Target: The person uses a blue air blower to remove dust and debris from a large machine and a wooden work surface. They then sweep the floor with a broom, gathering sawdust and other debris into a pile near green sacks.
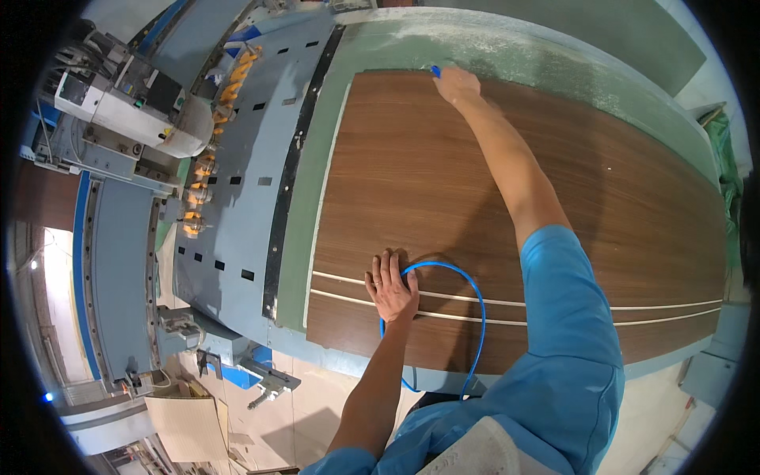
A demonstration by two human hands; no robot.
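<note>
A large brown wood-grain board (412, 174) lies on the green machine bed. My left hand (393, 289) rests on its near left part, fingers stretched out flat across the grooves. A blue hose (480, 305) loops over the near edge and passes by the thumb and wrist of that hand; whether the palm presses on it is hidden. Two pale parallel grooves (570, 305) run along the near side of the board. At the far edge, my right hand (459, 85) is closed around a small blue thing (435, 71), mostly covered by the fingers.
Left of the board stands a blue-grey machine table (237, 150) with dark slots. A row of orange tool holders (194, 194) and a white machine head (150, 111) are beside it. Whitish dust (586, 87) covers the far bed. Board offcuts (186, 427) lean at lower left.
</note>
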